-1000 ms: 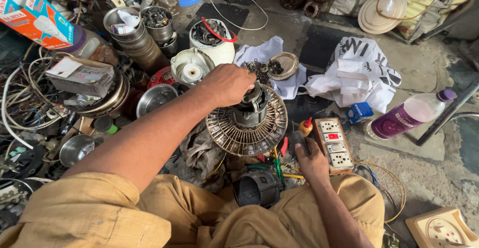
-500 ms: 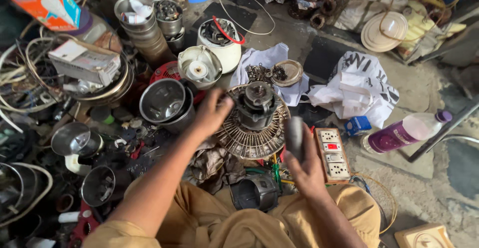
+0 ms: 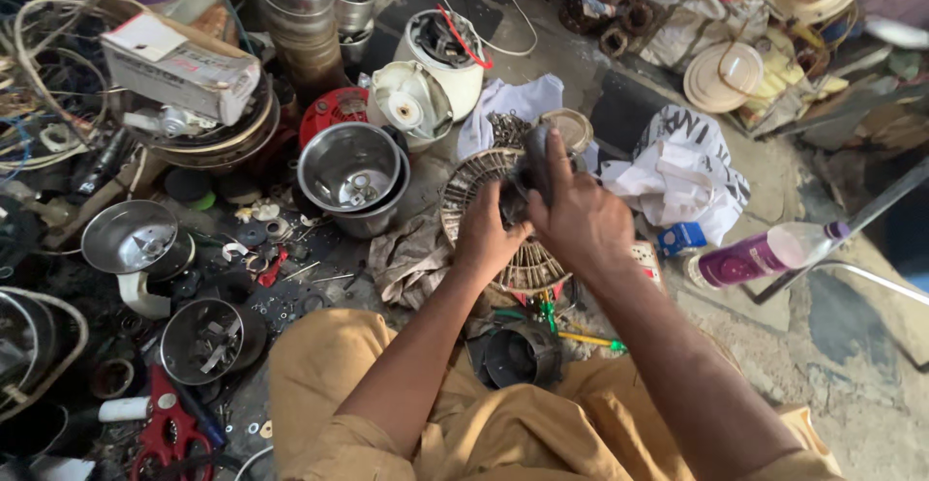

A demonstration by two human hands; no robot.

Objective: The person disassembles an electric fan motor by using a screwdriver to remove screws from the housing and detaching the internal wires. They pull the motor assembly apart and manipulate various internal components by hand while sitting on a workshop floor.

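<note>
Fan grille (image 3: 503, 225): round, ribbed, lying flat on the cluttered floor right in front of the person's knees; both hands are over its middle
Dark part (image 3: 530, 166): sits at the hub of the grille, partly hidden; what exactly it is, hard to tell
Left hand (image 3: 487, 234): fingers curled together on the near side of the dark part, resting over the ribs; clamped on that part
Right hand (image 3: 573, 215): wrapped over the top of the dark part, fingers closed round it, thumb side facing the left hand; the two hands touch
Steel bowl (image 3: 350, 173): just left of the grille, upright, a few small bits lying in its bottom
Rag (image 3: 411, 258): crumpled, greyish, between the bowl and the grille, by the left wrist
White motor housing (image 3: 411, 104): behind the bowl, tilted, a round opening facing the camera
Purple bottle (image 3: 764, 254): lying on its side to the right, well apart from the hands
White bag (image 3: 682, 166): crumpled, dark print, beside the right hand on the far side
Screwdriver (image 3: 585, 339): green and yellow handle, on the floor under the right forearm
Black ring (image 3: 518, 355): between the knees, near the grille's edge
</note>
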